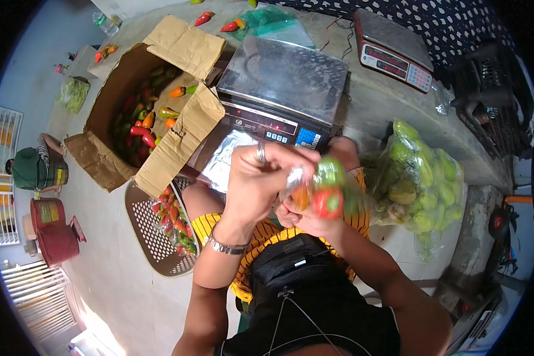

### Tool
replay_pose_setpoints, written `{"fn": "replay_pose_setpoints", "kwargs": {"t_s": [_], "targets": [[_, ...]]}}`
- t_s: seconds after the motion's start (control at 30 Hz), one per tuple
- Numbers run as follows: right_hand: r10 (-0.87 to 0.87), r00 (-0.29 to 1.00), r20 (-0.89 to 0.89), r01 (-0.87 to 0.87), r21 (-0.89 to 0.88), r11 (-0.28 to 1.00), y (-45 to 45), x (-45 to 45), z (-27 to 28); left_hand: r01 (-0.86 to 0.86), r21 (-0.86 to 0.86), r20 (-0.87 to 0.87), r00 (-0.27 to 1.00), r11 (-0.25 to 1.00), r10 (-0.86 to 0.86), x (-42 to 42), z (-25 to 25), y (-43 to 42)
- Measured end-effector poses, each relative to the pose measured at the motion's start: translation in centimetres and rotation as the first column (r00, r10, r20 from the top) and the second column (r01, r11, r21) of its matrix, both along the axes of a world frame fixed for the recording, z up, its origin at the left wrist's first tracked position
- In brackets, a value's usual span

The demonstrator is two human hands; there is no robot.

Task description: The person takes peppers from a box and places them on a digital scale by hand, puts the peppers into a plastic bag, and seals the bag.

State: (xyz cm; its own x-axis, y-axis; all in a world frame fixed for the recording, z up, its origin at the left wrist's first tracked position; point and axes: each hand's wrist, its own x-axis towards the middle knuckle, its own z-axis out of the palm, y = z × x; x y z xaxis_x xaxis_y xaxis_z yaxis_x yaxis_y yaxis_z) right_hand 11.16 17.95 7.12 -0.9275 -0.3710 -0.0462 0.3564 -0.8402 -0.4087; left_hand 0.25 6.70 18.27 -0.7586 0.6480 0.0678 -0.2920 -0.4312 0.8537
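Observation:
A small clear plastic bag of bell peppers (328, 203), with red, green and orange showing, is held up above my lap and slightly blurred. My left hand (252, 178), wearing a ring and a metal watch, pinches the gathered plastic at the bag's left side. From below, my right hand (308, 218) has its fingers closed around the bag; part of them is hidden behind the peppers. Just beyond both hands stands a digital scale (285, 77) with a steel plate and lit red digits. A silvery plastic sheet (228, 151) lies by its front left.
An open cardboard box (104, 113) of peppers stands left of the scale. Below it is a plastic basket (154, 237) with bagged peppers. A large bag of green vegetables (427, 184) sits at right. A second scale (394, 56) rests on the concrete ledge. A person (35, 166) is far left.

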Motion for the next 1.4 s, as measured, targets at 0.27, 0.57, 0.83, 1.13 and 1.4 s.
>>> {"fn": "replay_pose_setpoints", "kwargs": {"t_s": [0.27,0.57,0.83,1.13,1.4], "targets": [[-0.499,0.865,-0.047,0.486,0.324,0.812,3.6,-1.8,-0.7,-0.188,-0.012,-0.081,0.979,0.982,0.187,-2.4,-2.1,-4.5],[-0.114,0.947,-0.301,0.322,0.886,0.334,9.6,-4.4,7.8,-0.415,-0.581,-0.488,0.866,0.701,0.107,-5.4,-4.0,-3.5],[0.053,0.992,-0.111,0.003,0.453,0.892,-1.5,-2.1,4.4,-0.222,-0.310,-0.089,0.975,0.925,0.204,-3.7,-2.6,0.4],[-0.286,0.926,-0.246,0.350,0.274,0.896,2.5,-4.3,-0.2,0.106,-0.124,-0.300,0.944,0.987,-0.139,-2.4,-0.6,-1.6],[-0.258,0.959,-0.121,0.273,0.651,0.709,4.7,-3.9,7.1,-0.479,-0.477,-0.421,0.860,0.737,0.286,-5.7,-6.2,-2.2]]}}
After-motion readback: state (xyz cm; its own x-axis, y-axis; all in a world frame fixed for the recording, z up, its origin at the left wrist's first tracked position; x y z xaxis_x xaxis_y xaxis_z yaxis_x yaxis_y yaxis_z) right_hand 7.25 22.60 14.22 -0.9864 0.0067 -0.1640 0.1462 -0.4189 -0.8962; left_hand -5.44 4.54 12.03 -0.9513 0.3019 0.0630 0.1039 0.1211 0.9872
